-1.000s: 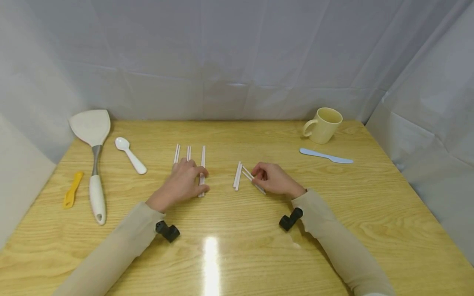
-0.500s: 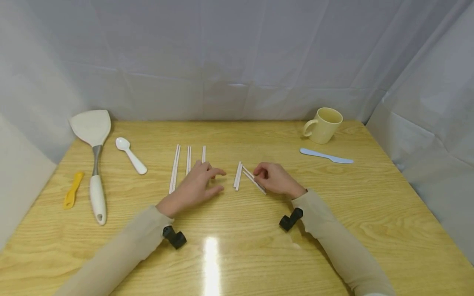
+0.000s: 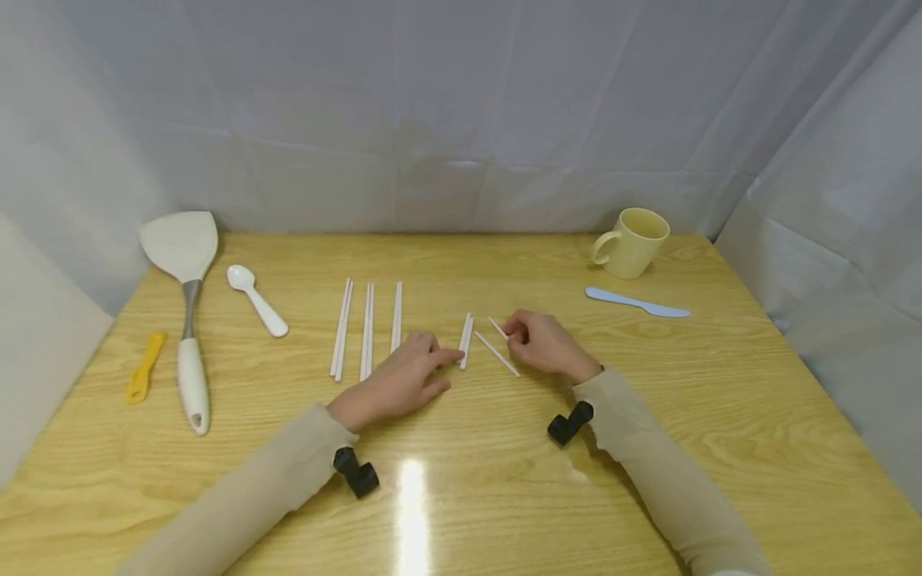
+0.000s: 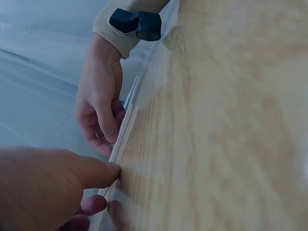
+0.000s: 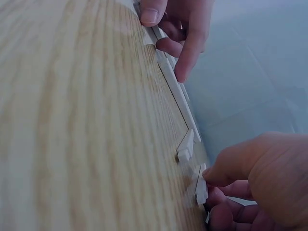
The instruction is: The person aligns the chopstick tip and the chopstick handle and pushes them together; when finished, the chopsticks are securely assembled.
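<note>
In the head view my left hand (image 3: 399, 378) reaches over the table, its index finger extended onto the near part of a pair of white chopsticks (image 3: 468, 326). My right hand (image 3: 545, 344) pinches one chopstick (image 3: 496, 326) between thumb and fingers, most of it hidden by the hand. Between the hands a single chopstick (image 3: 497, 354) lies slantwise, apart from the pinched one. The right wrist view shows the squared ends of the pinched chopstick (image 5: 201, 188) and the loose chopstick (image 5: 185, 148). Left of my left hand lie more pairs of chopsticks (image 3: 342, 332), the nearest partly covered by it.
On the left lie a cream spatula (image 3: 191, 376), a white spoon (image 3: 259, 304) and a small yellow utensil (image 3: 146, 366). A yellow mug (image 3: 635, 244) and a light blue knife (image 3: 634, 302) are at the back right. Grey-white cloth (image 3: 461, 120) hangs behind the table (image 3: 461, 512).
My left hand has moved right, from the left chopstick pairs to the middle pair. The two slanted chopsticks have come apart, one drawn slightly up and right in my right hand.
</note>
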Demonstrator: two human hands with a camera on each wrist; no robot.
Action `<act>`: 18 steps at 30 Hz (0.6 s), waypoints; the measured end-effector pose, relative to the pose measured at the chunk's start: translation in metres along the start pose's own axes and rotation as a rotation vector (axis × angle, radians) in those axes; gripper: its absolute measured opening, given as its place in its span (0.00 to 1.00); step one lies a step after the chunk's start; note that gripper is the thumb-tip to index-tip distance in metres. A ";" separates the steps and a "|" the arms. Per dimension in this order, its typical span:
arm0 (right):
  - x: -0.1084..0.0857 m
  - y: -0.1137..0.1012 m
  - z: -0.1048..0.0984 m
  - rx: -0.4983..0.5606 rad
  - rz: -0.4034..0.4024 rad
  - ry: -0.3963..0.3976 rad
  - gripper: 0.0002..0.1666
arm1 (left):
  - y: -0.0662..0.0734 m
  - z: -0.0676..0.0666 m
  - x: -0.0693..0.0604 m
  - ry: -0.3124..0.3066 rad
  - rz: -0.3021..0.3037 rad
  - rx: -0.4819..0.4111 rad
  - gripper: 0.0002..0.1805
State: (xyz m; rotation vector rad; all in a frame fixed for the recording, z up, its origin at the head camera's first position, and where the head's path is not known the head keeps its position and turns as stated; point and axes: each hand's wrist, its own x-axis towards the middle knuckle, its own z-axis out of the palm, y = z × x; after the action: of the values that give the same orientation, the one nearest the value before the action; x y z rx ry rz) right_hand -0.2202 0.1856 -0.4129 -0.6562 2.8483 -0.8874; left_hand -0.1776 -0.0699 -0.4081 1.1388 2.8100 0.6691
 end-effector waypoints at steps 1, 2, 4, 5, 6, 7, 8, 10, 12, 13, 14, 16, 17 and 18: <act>0.000 0.000 0.000 -0.002 0.000 0.000 0.09 | 0.000 0.001 0.000 -0.002 -0.002 0.003 0.23; -0.001 0.001 0.000 -0.003 -0.001 -0.002 0.09 | 0.001 0.002 0.000 -0.005 -0.010 -0.001 0.23; -0.001 0.001 -0.001 -0.001 0.004 -0.004 0.09 | 0.001 0.003 0.000 -0.006 -0.015 -0.013 0.24; -0.001 0.001 -0.002 0.003 0.009 -0.007 0.09 | 0.001 0.003 0.000 -0.006 -0.015 -0.025 0.23; -0.001 0.001 -0.002 0.006 0.013 -0.011 0.09 | 0.001 0.003 0.000 -0.007 -0.016 -0.037 0.23; -0.002 0.000 -0.003 0.010 0.018 -0.015 0.09 | 0.001 0.003 0.000 -0.007 -0.016 -0.045 0.23; -0.002 0.000 -0.003 0.013 0.021 -0.021 0.10 | 0.001 0.003 -0.001 -0.006 -0.016 -0.052 0.22; -0.002 0.000 -0.004 0.021 0.025 -0.031 0.10 | 0.002 0.004 -0.002 0.001 -0.017 -0.058 0.20; -0.002 0.000 -0.005 0.030 0.029 -0.036 0.10 | 0.003 0.004 -0.003 0.012 -0.013 -0.049 0.17; -0.002 0.000 -0.005 0.035 0.032 -0.038 0.11 | 0.004 0.005 -0.003 0.017 -0.011 -0.045 0.16; -0.002 0.000 -0.005 0.038 0.034 -0.038 0.11 | 0.005 0.005 -0.004 0.023 -0.009 -0.038 0.16; -0.002 0.000 -0.005 0.042 0.036 -0.040 0.11 | 0.008 0.007 -0.005 0.031 -0.012 -0.034 0.15; -0.001 0.000 -0.005 0.044 0.037 -0.041 0.11 | 0.010 0.007 -0.005 0.035 -0.014 -0.032 0.14; -0.001 0.000 -0.005 0.044 0.037 -0.043 0.11 | 0.011 0.008 -0.006 0.040 -0.017 -0.032 0.14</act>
State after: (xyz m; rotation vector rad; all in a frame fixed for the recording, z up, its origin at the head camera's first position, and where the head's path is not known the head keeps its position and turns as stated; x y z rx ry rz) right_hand -0.2200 0.1882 -0.4089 -0.6084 2.7847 -0.9162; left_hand -0.1643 -0.0643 -0.4117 1.1068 2.8282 0.7406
